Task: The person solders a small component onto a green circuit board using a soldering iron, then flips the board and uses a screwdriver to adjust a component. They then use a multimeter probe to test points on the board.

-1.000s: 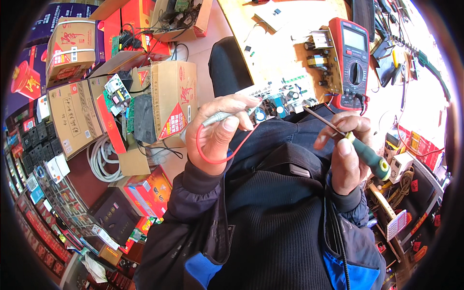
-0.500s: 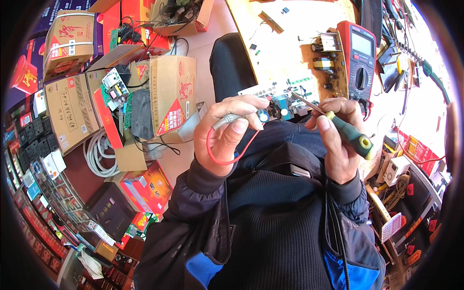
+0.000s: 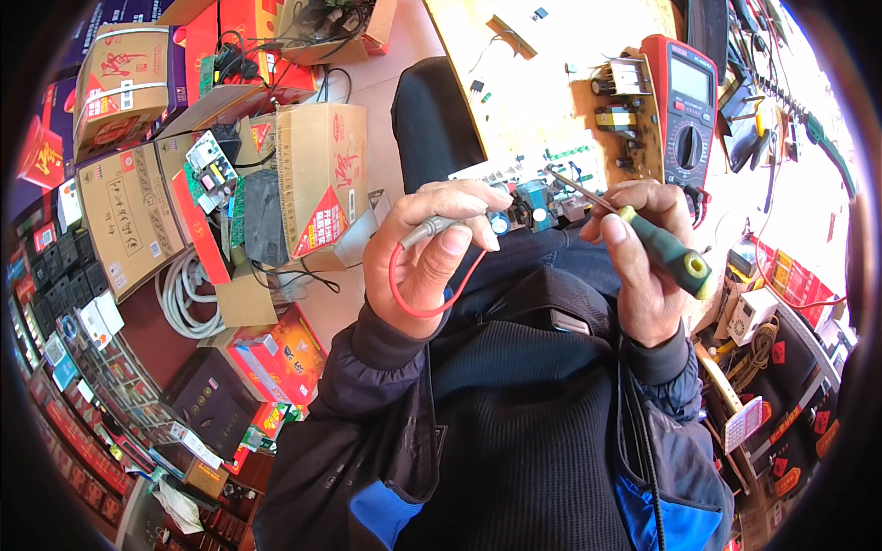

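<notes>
My left hand [image 3: 415, 266] is closed round a grey plug-like end [image 3: 428, 231], from which a red cable [image 3: 401, 296] loops down and back up by the fingers. Pinched in my right hand [image 3: 646, 292] is a screwdriver [image 3: 663, 246] with a dark green handle and yellowish ends. Its thin shaft points up and left, the tip over a circuit board [image 3: 536, 195] at the table's near edge. Whether the tip touches the board I cannot tell. Blue and dark components stand on the board, partly behind my left fingertips.
A red multimeter [image 3: 689, 119] lies right of a board with tall components [image 3: 625, 119] on the wooden table [image 3: 524, 92]. Left of me are cardboard boxes [image 3: 326, 174], a coiled white cable [image 3: 184, 292] and stacked goods. At lower right stand a small white device [image 3: 751, 314] and a calculator [image 3: 742, 424].
The view has shifted slightly, so the boxes sit a little further left. Both hands keep their grip, and the screwdriver stays over the circuit board with hardly any movement.
</notes>
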Demonstrator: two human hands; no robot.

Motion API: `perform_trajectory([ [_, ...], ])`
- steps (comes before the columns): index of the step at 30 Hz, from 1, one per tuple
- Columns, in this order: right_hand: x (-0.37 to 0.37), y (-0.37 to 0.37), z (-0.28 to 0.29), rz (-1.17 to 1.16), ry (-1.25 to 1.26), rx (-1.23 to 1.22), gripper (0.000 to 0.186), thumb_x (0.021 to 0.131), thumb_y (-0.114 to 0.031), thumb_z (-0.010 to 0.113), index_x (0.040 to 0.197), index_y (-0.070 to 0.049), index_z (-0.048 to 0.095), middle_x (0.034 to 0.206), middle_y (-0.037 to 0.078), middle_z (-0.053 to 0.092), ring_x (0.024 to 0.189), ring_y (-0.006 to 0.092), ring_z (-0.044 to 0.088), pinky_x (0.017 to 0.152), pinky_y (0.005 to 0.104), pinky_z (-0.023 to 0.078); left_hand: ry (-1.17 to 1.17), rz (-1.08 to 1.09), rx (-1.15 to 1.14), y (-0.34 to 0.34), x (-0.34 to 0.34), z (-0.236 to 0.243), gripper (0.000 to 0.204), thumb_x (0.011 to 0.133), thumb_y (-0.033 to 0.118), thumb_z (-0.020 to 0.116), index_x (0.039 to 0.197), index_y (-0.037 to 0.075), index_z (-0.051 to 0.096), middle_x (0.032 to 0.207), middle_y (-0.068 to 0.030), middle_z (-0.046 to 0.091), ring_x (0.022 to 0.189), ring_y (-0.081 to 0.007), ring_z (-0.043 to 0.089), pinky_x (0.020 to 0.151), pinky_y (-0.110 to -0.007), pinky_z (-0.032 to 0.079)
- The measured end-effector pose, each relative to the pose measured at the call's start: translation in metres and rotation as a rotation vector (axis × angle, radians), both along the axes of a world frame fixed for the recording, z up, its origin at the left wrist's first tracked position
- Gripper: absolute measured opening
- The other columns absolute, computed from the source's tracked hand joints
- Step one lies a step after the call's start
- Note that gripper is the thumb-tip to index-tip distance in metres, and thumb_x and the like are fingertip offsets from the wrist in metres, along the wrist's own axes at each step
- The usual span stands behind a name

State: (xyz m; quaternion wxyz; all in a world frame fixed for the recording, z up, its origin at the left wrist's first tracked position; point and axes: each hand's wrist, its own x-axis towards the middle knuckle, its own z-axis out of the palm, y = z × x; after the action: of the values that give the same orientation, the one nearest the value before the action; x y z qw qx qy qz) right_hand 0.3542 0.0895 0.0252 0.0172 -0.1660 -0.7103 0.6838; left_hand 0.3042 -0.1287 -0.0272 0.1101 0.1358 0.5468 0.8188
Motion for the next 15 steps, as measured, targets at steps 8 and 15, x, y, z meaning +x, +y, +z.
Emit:
perform_trajectory([
  [8, -0.002, -0.0018, -0.0019, 0.012, -0.012, 0.068, 0.019, 0.096, -0.006, 0.07, 0.11, 0.001, 0.059, 0.095, 0.006, 0.066, 0.087, 0.0097, 0.061, 0.08, 0.025, 0.049, 0.015, -0.013, 0.01, -0.0006, -0.0009, 0.0014, 0.015, 0.105, 0.009, 0.056, 0.117, 0.002, 0.058, 0.116, -0.0219, 0.067, 0.084, -0.0171, 0.063, 0.086, -0.032, 0.053],
  [15, -0.0011, -0.002, -0.0009, 0.001, -0.026, 0.065, 0.02, 0.095, -0.006, 0.071, 0.109, 0.001, 0.059, 0.094, 0.005, 0.066, 0.086, 0.0097, 0.061, 0.079, 0.025, 0.049, 0.066, -0.026, -0.034, 0.0017, -0.0005, 0.001, 0.014, 0.104, 0.006, 0.056, 0.117, 0.002, 0.058, 0.117, -0.0206, 0.066, 0.087, -0.0171, 0.063, 0.086, -0.032, 0.053],
])
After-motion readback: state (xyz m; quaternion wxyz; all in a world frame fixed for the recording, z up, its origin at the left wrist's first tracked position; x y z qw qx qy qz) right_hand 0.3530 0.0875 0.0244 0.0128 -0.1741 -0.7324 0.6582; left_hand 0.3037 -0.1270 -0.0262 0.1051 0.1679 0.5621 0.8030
